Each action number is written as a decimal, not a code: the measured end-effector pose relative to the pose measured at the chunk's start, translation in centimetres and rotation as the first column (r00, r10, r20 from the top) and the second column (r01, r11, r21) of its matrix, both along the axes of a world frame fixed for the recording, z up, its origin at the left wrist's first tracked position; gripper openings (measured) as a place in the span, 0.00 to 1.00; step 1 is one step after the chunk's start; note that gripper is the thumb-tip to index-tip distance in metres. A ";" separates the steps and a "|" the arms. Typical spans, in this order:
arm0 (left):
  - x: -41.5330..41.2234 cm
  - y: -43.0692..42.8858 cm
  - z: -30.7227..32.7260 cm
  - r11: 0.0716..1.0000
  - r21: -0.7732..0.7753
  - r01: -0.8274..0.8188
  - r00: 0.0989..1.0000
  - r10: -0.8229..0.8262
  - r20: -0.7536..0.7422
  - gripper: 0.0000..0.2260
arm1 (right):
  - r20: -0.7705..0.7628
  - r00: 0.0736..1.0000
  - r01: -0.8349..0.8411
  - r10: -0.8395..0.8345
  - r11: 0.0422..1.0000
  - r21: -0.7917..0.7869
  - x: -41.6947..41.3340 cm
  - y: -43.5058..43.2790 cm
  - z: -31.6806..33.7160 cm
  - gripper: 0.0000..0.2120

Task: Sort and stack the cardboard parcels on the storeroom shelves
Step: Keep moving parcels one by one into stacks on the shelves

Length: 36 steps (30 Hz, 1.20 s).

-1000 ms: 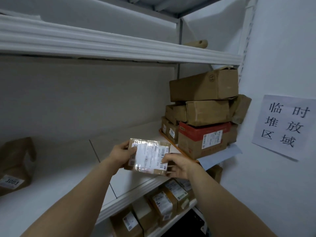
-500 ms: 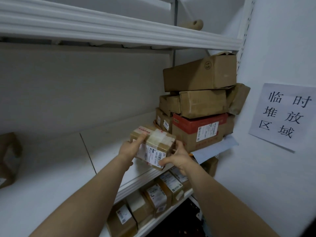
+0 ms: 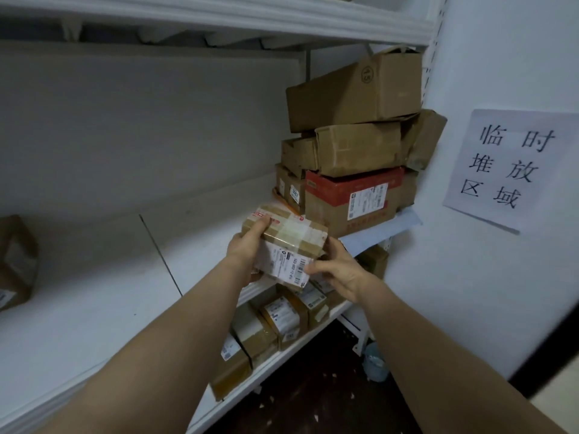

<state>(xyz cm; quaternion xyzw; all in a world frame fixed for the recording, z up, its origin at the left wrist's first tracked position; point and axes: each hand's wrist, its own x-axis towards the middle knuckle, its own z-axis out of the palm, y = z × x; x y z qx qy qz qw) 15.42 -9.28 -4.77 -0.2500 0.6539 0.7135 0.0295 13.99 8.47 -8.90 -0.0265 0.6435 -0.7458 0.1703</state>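
A small taped cardboard parcel (image 3: 286,242) with a white shipping label facing me is held in both hands over the front edge of the white middle shelf (image 3: 103,277). My left hand (image 3: 246,247) grips its left end, thumb on top. My right hand (image 3: 336,270) holds its right lower corner. Just beyond it, at the shelf's right end, stands a stack of parcels: a red-topped box (image 3: 352,198) at the bottom, a crumpled brown box (image 3: 357,148) on it, and a large brown box (image 3: 354,92) on top.
Several small labelled parcels (image 3: 282,317) line the lower shelf. A brown parcel (image 3: 15,261) sits at the far left of the middle shelf. An upper shelf (image 3: 219,17) hangs overhead. A paper sign (image 3: 507,167) is on the right wall. Dark floor lies below.
The parcel has been turned from label-up to top edge up and carried forward and right, closer to the stack. My view has dropped and shifted towards the stack.
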 end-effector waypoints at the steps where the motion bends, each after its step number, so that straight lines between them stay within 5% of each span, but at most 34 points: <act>1: 0.6 0.0 0.1 0.999 -0.010 0.041 0.999 -0.041 0.029 0.36 | -0.002 1.000 0.030 -0.030 0.999 0.015 1.0 0.1 0.2 0.31; 5: 3.3 -0.6 0.5 0.984 -0.070 0.162 0.984 -0.156 0.082 0.35 | 0.109 0.976 0.184 -0.190 0.981 0.060 4.4 0.3 -0.2 0.13; 9: 7.6 -1.9 -0.3 0.972 -0.071 0.223 0.974 -0.220 0.045 0.14 | 0.187 0.929 0.308 -0.320 0.947 0.093 9.4 -1.6 -1.8 0.19; 14: 11.6 -3.3 -3.2 0.950 -0.152 0.273 0.962 -0.271 0.035 0.10 | 0.236 0.886 0.371 -0.399 0.916 0.153 14.7 -2.9 -4.6 0.18; 19: 14.6 -5.2 -6.5 0.928 -0.147 0.341 0.938 -0.326 0.121 0.17 | 0.274 0.897 0.283 -0.347 0.927 0.247 18.7 -3.9 -6.5 0.20; 24: 16.0 -8.0 -9.6 0.967 -0.153 0.205 0.970 -0.180 0.161 0.19 | 0.363 0.906 0.117 -0.217 0.953 0.279 19.3 -6.6 -7.9 0.24; 30: 17.8 -11.1 -14.8 0.995 -0.095 0.005 0.976 0.016 0.216 0.16 | 0.400 0.912 0.022 -0.090 0.985 0.172 19.0 -11.7 -11.6 0.23; 36: 19.5 -13.9 -18.3 0.998 0.066 -0.024 0.942 0.001 0.336 0.15 | 0.460 0.888 -0.008 -0.022 0.998 0.063 18.7 -16.9 -15.5 0.25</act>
